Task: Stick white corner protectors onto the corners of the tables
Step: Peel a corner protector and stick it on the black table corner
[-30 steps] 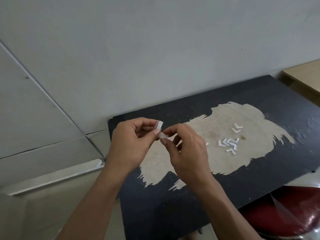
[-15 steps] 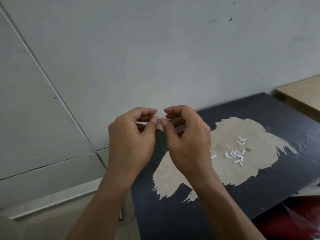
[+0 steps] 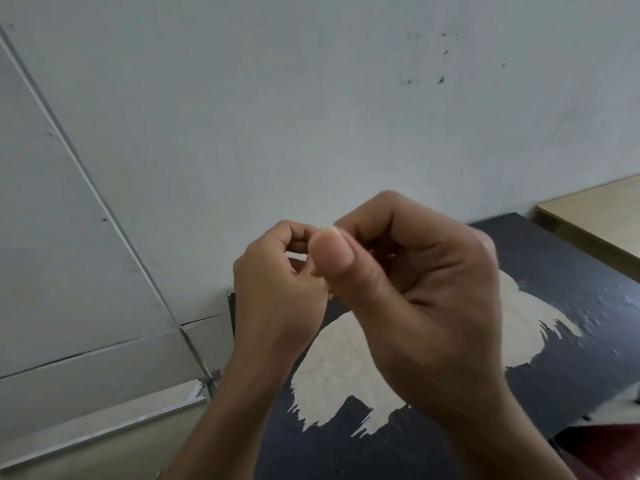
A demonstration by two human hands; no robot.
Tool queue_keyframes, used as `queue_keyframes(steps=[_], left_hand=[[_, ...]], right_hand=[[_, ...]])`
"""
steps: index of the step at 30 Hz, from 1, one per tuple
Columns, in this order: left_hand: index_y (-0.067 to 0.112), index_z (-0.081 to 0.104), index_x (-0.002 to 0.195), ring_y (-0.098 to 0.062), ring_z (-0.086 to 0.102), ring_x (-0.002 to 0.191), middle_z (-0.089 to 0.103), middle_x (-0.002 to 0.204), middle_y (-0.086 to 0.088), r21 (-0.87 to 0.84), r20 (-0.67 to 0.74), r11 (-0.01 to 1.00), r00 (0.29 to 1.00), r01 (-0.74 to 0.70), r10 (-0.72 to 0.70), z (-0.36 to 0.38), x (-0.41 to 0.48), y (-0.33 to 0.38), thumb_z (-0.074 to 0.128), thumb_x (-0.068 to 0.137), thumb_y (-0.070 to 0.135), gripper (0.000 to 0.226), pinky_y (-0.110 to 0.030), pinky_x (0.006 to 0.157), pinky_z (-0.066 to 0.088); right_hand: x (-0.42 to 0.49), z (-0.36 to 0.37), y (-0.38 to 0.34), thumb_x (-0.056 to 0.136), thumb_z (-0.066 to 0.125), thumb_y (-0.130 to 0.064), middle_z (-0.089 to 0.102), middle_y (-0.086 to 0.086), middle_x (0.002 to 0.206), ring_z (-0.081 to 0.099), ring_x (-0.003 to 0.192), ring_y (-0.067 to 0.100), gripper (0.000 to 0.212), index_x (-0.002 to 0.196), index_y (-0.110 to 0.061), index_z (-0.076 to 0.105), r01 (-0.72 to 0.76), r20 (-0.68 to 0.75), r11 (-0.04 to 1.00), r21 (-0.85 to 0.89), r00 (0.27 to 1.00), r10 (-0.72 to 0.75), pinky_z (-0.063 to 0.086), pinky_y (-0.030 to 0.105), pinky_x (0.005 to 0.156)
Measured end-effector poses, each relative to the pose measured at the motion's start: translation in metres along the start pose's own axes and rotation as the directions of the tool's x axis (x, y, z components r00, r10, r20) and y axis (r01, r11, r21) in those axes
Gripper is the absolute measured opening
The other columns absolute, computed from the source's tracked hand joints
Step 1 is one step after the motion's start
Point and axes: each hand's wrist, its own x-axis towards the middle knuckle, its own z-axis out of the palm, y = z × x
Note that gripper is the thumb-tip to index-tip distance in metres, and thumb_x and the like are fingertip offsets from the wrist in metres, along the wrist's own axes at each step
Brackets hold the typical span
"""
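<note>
White corner protector (image 3: 326,229), long axis hidden, pinched between left hand (image 3: 277,296) and right hand (image 3: 419,303) above black table (image 3: 568,268).

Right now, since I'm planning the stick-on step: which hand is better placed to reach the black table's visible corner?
Left, probably. The left hand appears nearest the table corner; the right hand is farther right. Both pinch a barely visible protector.

Protector (image 3: 327,229): only a pale sliver shows, pinched between the fingertips of the left hand (image 3: 277,289) and right hand (image 3: 415,299), raised over the table (image 3: 571,306); shape cannot be told. Table: black top with a large pale worn patch. Second table (image 3: 599,216): light wood, just beside it, far right.
</note>
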Motion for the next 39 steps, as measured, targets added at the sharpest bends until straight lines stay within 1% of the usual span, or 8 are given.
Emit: queue_keyframes(steps=[4, 7, 11, 19, 23, 27, 33, 39], left_hand=[[0.037, 0.053, 0.071, 0.008, 0.058, 0.064, 0.058, 0.064, 0.018, 0.002, -0.058, 1.000, 0.998, -0.024, 0.024, 0.021, 0.001, 0.014, 0.058, 0.088, 0.028, 0.021, -0.011, 0.058, 0.048], [0.037, 0.053, 0.071, 0.007, 0.059, 0.064, 0.058, 0.065, 0.017, 0.021, -0.094, 1.000, 0.995, -0.018, 0.020, 0.036, 0.004, 0.024, 0.060, 0.089, 0.025, 0.023, -0.010, 0.058, 0.048], [0.038, 0.052, 0.069, 0.008, 0.059, 0.064, 0.057, 0.062, 0.020, 0.085, -0.127, 0.996, 0.992, -0.001, 0.012, 0.060, 0.004, 0.034, 0.061, 0.090, 0.021, 0.029, -0.009, 0.057, 0.048], [0.040, 0.049, 0.063, 0.009, 0.058, 0.061, 0.054, 0.053, 0.026, 0.126, -0.185, 0.990, 0.982, 0.064, -0.040, 0.097, -0.010, 0.053, 0.050, 0.078, 0.036, 0.016, -0.011, 0.056, 0.046], [0.040, 0.048, 0.063, 0.014, 0.057, 0.061, 0.055, 0.051, 0.030, 0.111, -0.197, 0.990, 0.978, 0.090, -0.067, 0.106, -0.017, 0.062, 0.052, 0.079, 0.031, 0.019, -0.007, 0.059, 0.046], [0.039, 0.047, 0.064, 0.016, 0.055, 0.059, 0.055, 0.052, 0.033, 0.136, -0.190, 0.984, 0.977, 0.119, -0.092, 0.113, -0.024, 0.068, 0.055, 0.083, 0.023, 0.026, -0.005, 0.057, 0.045], [0.038, 0.046, 0.065, -0.001, 0.054, 0.055, 0.051, 0.060, 0.022, 0.209, -0.231, 0.967, 0.968, 0.149, -0.099, 0.119, -0.031, 0.073, 0.059, 0.089, 0.012, 0.038, -0.013, 0.057, 0.044], [0.038, 0.047, 0.066, -0.004, 0.054, 0.059, 0.053, 0.062, 0.020, 0.232, -0.256, 0.957, 0.960, 0.175, -0.113, 0.122, -0.032, 0.071, 0.061, 0.090, 0.009, 0.040, -0.025, 0.063, 0.049]], right_hand=[[0.009, -0.025, 0.035, 0.089, 0.074, -0.027, 0.062, -0.011, 0.061, 0.054, 0.050, 0.012, 0.021, 0.073, -0.016, 0.066, -0.075, -0.126, 0.982, -0.174, 0.991, 0.054, 0.038, 0.016, 0.049], [0.018, -0.048, 0.065, 0.088, 0.075, -0.030, 0.066, -0.017, 0.077, 0.062, 0.068, 0.009, 0.008, 0.088, -0.028, 0.067, -0.232, -0.109, 0.915, -0.331, 0.972, 0.207, 0.047, 0.021, 0.057], [0.024, -0.070, 0.087, 0.091, 0.070, -0.032, 0.068, -0.017, 0.090, 0.063, 0.079, 0.004, 0.016, 0.107, -0.031, 0.069, -0.296, -0.019, 0.899, -0.321, 0.952, 0.306, 0.053, 0.025, 0.066], [0.014, -0.097, 0.112, 0.094, 0.068, -0.025, 0.072, -0.016, 0.091, 0.065, 0.080, 0.003, 0.013, 0.105, -0.026, 0.075, -0.271, 0.017, 0.912, -0.308, 0.957, 0.290, 0.054, 0.024, 0.068], [0.009, -0.104, 0.118, 0.093, 0.069, -0.023, 0.071, -0.017, 0.086, 0.064, 0.076, 0.002, 0.011, 0.102, -0.026, 0.075, -0.272, 0.018, 0.911, -0.311, 0.956, 0.292, 0.052, 0.020, 0.067], [0.003, -0.110, 0.122, 0.092, 0.070, -0.021, 0.068, -0.019, 0.082, 0.063, 0.079, 0.002, 0.011, 0.101, -0.028, 0.071, -0.274, 0.022, 0.914, -0.300, 0.955, 0.294, 0.055, 0.029, 0.070], [-0.004, -0.112, 0.125, 0.092, 0.069, -0.018, 0.071, -0.016, 0.088, 0.065, 0.076, 0.006, 0.018, 0.108, -0.024, 0.074, -0.215, 0.044, 0.932, -0.293, 0.970, 0.238, 0.058, 0.037, 0.070], [-0.006, -0.113, 0.128, 0.090, 0.066, -0.020, 0.074, -0.010, 0.089, 0.067, 0.074, 0.008, 0.018, 0.105, -0.021, 0.076, -0.124, 0.017, 0.938, -0.323, 0.990, 0.137, 0.059, 0.035, 0.066]])
